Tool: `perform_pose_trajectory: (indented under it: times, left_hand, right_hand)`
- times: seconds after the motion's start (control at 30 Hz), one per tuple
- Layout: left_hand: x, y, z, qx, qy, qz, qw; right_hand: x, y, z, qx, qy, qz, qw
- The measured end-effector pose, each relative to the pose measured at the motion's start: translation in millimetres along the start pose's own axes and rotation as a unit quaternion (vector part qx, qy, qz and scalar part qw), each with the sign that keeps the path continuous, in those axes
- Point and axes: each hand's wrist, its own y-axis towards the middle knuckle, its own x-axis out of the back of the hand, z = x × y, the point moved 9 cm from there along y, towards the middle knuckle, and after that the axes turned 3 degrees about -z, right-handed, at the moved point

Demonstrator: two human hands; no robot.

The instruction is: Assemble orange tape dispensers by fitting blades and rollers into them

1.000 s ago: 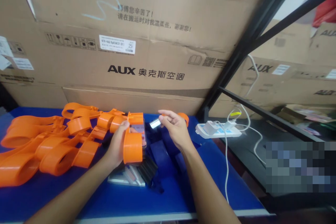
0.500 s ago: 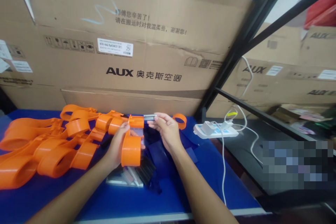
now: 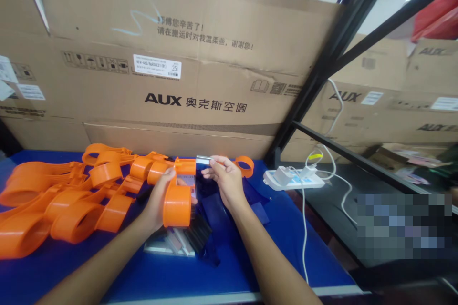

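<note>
Silver-coloured, short metal-looking strip [image 3: 204, 160] is pinched between thumb and fingers [image 3: 215, 167] of the right hand [image 3: 229, 181], remaining fingers loosely curled below. Left hand [image 3: 157, 202] is wrapped round an orange plastic part with a wide ring [image 3: 177, 206] at its near end; call that part the landmark.

Change: a second ago the strip sat apart and tilted, right of the landmark; half a second ago it had come up to the landmark's far end, and it's about there now, nearly level. Reads as pieces being lined up; can't tell if they touch or are joined.

Just behind the landmark, a partly hidden phone-like screen [image 3: 186, 177]. Below it, black ribbed strips [image 3: 199, 233] and pale flat bars [image 3: 179, 242]. Right of it, dark blue flat pieces [image 3: 216, 212], then a loose orange ring [image 3: 245, 166], then a white power strip [image 3: 266, 178]. Left of it, orange ringed plastic parts [image 3: 73, 214] in a pile. All on blue tabletop [image 3: 125, 274]; brown cardboard box [image 3: 196, 76] behind.
</note>
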Motion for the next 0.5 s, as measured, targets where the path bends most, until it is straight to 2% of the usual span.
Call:
perform_pose_trajectory:
  times: [0.37,0.5]
  left_hand:
    - [-4.5,-2.5,-3.4,-0.011,-0.012,0.005,1.000]
    - [-3.3,-2.9,-5.0,-0.022,-0.023,-0.011,0.999]
  right_hand:
    - [-2.7,-1.8,-1.1,-0.005,-0.021,0.009,1.000]
    - [-4.8,-1.6,-2.9,-0.002,-0.038,0.021,0.999]
